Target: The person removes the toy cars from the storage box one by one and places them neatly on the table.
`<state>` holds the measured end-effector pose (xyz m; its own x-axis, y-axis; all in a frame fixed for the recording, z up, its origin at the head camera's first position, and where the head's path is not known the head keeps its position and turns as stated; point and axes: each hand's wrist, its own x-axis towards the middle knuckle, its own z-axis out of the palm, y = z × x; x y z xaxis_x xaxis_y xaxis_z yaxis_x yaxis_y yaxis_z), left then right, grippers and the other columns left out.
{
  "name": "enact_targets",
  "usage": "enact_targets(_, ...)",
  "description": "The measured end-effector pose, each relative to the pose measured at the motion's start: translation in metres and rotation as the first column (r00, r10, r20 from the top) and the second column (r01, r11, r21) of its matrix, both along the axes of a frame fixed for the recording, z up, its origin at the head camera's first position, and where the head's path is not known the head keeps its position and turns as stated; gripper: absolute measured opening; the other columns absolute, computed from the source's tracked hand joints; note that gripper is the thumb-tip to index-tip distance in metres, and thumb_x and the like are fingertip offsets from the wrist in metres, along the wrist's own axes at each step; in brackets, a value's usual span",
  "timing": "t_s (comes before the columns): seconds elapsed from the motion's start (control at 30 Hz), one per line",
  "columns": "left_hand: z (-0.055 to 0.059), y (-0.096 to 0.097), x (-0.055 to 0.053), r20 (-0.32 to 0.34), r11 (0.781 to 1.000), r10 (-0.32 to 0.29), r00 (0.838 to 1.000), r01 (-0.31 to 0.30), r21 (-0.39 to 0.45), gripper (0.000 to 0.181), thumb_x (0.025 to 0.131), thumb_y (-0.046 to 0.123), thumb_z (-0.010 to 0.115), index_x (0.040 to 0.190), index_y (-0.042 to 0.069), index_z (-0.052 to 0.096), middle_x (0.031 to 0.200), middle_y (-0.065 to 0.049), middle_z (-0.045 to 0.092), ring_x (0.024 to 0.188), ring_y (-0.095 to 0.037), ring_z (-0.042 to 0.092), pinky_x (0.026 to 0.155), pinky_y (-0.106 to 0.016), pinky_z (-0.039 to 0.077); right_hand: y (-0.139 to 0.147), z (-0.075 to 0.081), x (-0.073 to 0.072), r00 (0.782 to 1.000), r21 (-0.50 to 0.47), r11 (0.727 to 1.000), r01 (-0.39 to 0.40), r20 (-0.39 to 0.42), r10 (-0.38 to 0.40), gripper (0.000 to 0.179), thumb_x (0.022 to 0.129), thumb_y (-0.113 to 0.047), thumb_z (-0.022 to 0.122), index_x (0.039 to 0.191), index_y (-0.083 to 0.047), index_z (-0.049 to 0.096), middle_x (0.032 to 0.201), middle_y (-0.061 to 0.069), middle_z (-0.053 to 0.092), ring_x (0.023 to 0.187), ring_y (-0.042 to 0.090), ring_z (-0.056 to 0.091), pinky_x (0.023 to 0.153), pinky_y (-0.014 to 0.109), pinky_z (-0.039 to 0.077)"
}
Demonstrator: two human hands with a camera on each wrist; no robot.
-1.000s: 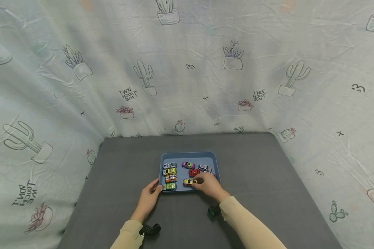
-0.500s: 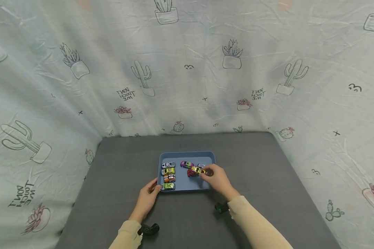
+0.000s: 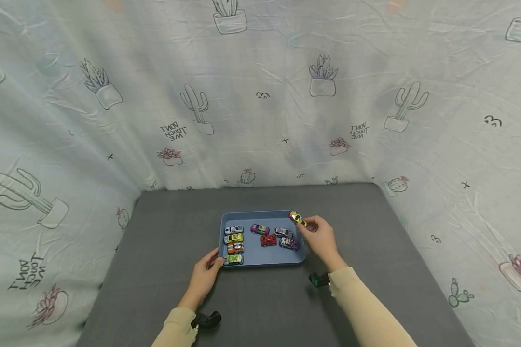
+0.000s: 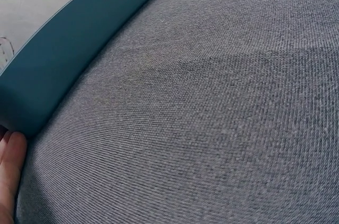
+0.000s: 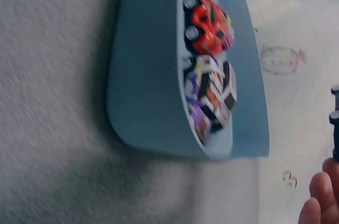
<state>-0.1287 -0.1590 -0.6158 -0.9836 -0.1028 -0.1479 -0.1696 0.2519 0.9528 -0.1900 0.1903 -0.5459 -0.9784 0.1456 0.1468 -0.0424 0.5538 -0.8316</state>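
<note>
My right hand (image 3: 322, 240) pinches a yellow toy car (image 3: 297, 218) by one end, holding it over the far right corner of the blue tray (image 3: 265, 258). In the right wrist view only fingertips (image 5: 319, 197) and the car's dark underside with wheels (image 5: 336, 123) show at the right edge. At the tray's near left corner my left hand (image 3: 203, 278) grips the rim with the thumb, its fingers against the outer wall. The left wrist view has fingers (image 4: 11, 168) low at the tray's wall (image 4: 63, 49).
Down the tray's left side several toy cars stand in a column, with a green car (image 3: 233, 260) nearest. A purple car (image 3: 260, 229), a red car (image 3: 268, 240), a silver car (image 3: 283, 233) and a dark patterned car (image 3: 289, 243) lie looser. Grey cloth (image 3: 260, 303) covers the table; a printed curtain (image 3: 278, 115) surrounds it.
My right hand has lifted the yellow car from the tray's front middle and carried it right and away, to the far right corner. The left hand has stayed at its corner.
</note>
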Motion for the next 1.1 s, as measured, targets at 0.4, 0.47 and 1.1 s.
enact_targets(0.4, 0.0, -0.002, -0.001, 0.015, 0.999, -0.013, 1.0, 0.012, 0.031, 0.048, 0.098, 0.026, 0.06, 0.141, 0.01, 0.05, 0.133, -0.012, 0.057, 0.121, -0.025, 0.053, 0.101, -0.047, 0.042, 0.022, -0.015, -0.02, 0.97, -0.158, 0.958, 0.239, 0.0, -0.242, 0.036, 0.089, -0.038, 0.07, 0.102, -0.005, 0.065, 0.092, 0.01, 0.065, 0.078, 0.02, 0.06, 0.06, 0.029, 0.049)
enact_targets(0.47, 0.001, -0.002, -0.001, 0.015, 0.999, -0.013, 1.0, 0.013, 0.03, 0.048, 0.097, 0.025, 0.061, 0.142, 0.01, 0.05, 0.133, -0.013, 0.057, 0.121, -0.025, 0.053, 0.101, -0.047, 0.042, 0.024, -0.02, -0.021, 0.963, -0.173, 0.948, 0.268, 0.01, -0.27, 0.036, 0.09, -0.036, 0.069, 0.103, -0.003, 0.064, 0.093, 0.011, 0.064, 0.078, 0.022, 0.06, 0.06, 0.029, 0.049)
enact_targets(1.1, 0.01, 0.0, -0.009, -0.016, 0.999, -0.046, 0.999, 0.046, -0.003, 0.048, 0.1, 0.009, 0.053, 0.146, 0.018, 0.045, 0.142, -0.01, 0.049, 0.119, -0.026, 0.055, 0.097, -0.046, 0.046, 0.042, -0.06, -0.032, 0.919, -0.088, 0.92, 0.383, 0.137, -0.369, 0.036, 0.092, -0.034, 0.066, 0.102, 0.0, 0.061, 0.095, 0.018, 0.062, 0.084, 0.033, 0.056, 0.071, 0.042, 0.043)
